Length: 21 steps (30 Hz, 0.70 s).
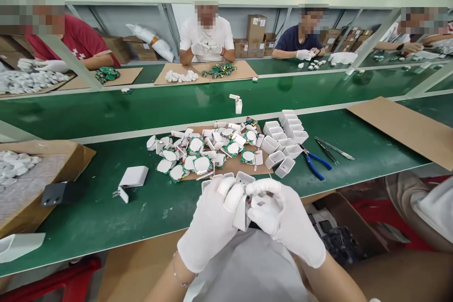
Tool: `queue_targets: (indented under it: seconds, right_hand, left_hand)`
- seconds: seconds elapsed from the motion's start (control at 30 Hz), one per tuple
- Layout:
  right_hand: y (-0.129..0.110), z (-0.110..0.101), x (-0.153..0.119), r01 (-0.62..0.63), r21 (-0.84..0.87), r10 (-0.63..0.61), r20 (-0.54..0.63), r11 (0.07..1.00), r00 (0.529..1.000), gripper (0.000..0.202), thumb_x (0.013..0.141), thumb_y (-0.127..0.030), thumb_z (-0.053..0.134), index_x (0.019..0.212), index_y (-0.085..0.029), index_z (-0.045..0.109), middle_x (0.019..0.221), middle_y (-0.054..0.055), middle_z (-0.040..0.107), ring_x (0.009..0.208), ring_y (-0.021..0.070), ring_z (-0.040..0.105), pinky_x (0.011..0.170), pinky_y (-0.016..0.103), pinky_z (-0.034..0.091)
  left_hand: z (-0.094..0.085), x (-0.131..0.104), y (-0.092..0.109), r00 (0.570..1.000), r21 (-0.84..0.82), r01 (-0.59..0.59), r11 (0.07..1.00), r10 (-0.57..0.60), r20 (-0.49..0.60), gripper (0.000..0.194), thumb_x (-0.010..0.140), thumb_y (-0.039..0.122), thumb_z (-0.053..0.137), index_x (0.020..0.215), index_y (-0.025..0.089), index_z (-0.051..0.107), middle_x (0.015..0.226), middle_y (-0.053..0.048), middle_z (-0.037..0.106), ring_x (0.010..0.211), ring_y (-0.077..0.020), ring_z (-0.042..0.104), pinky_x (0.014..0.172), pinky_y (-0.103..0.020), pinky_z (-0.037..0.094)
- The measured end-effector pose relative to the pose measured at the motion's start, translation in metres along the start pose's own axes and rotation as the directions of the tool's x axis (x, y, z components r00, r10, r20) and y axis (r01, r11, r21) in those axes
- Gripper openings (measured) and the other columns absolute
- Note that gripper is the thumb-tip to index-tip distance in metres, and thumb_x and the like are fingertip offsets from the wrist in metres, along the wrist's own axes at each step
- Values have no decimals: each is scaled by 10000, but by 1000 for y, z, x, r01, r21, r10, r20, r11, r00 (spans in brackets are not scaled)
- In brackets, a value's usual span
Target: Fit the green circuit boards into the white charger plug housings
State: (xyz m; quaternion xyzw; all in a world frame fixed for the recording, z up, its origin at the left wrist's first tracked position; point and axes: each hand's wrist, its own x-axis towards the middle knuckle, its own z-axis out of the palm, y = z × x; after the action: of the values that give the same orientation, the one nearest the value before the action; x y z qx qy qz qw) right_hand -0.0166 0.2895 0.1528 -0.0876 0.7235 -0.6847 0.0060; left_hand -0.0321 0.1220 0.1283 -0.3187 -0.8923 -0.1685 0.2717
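At the table's front edge, my left hand (212,222), in a white glove, has its fingers wrapped round a white plastic housing (241,216). My right hand (279,217), also gloved, is closed in a pinch at the housing's upper right side, partly over a small part that is hard to make out. Just beyond my hands, several circuit boards with white pads (203,164) lie heaped on cardboard. Open white housings (285,167) stand in rows to the right of the heap.
Blue-handled pliers (314,163) and tweezers (334,147) lie right of the housings. A white adapter (133,176), a black block (60,193) and a cardboard tray (76,163) are at left. Several people work across the green belt (198,104); a flat cardboard sheet (403,127) lies far right.
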Motion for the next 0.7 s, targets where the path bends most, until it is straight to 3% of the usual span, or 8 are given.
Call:
queue_targets:
  seconds: [0.13, 0.3, 0.4, 0.5, 0.6, 0.7]
  right_hand:
    - [7, 2, 5, -40, 119, 35, 43, 992, 998, 230, 692, -247, 683, 915, -209, 646, 875, 18, 675, 758, 158, 618, 707, 266, 507]
    - [10, 2, 4, -102, -334, 160, 150, 937, 976, 166, 731, -209, 664, 890, -206, 615, 778, -26, 618, 689, 127, 538, 653, 234, 420]
    - [16, -1, 2, -86, -438, 218, 261, 895, 940, 123, 773, -251, 646, 754, -204, 534, 648, -68, 513, 580, 89, 429, 556, 210, 326]
    - [26, -5, -4, -47, -545, 219, 255, 837, 942, 165, 774, -192, 567, 648, -188, 461, 592, -60, 452, 541, 88, 358, 537, 240, 276]
    - [34, -7, -12, -79, -522, 222, 218, 849, 950, 228, 788, -231, 620, 618, -182, 476, 611, -35, 486, 545, 98, 371, 536, 251, 319]
    - [36, -12, -18, -106, -401, 220, 248, 910, 943, 206, 916, -346, 616, 818, -165, 612, 795, 5, 615, 636, 112, 537, 610, 255, 476]
  left_hand:
    - [-9, 3, -3, 1000, -15, -9, 1000, 10, 3, 199, 851, 182, 508, 1040, 137, 551, 993, -109, 610, 912, -259, 569, 767, -390, 519]
    - [-20, -5, -14, 982, 151, -139, 979, 116, 152, 348, 755, 76, 474, 1080, 143, 580, 943, -83, 661, 834, -253, 591, 670, -382, 445]
    - [-18, -8, -25, 937, 163, -253, 954, 199, 287, 446, 689, 12, 486, 1077, 199, 600, 941, -46, 671, 835, -229, 601, 685, -374, 406]
    - [-10, -1, -29, 896, 98, -335, 937, 285, 340, 331, 730, 75, 542, 1015, 218, 631, 914, -52, 669, 836, -219, 603, 690, -357, 396]
    - [-1, 9, -21, 870, 10, -372, 928, 345, 353, 181, 768, 156, 564, 917, 221, 642, 831, -45, 659, 786, -211, 591, 712, -354, 399]
    - [6, 13, -16, 873, -44, -388, 921, 382, 302, 106, 760, 171, 555, 814, 225, 627, 743, -24, 640, 728, -204, 573, 747, -375, 401]
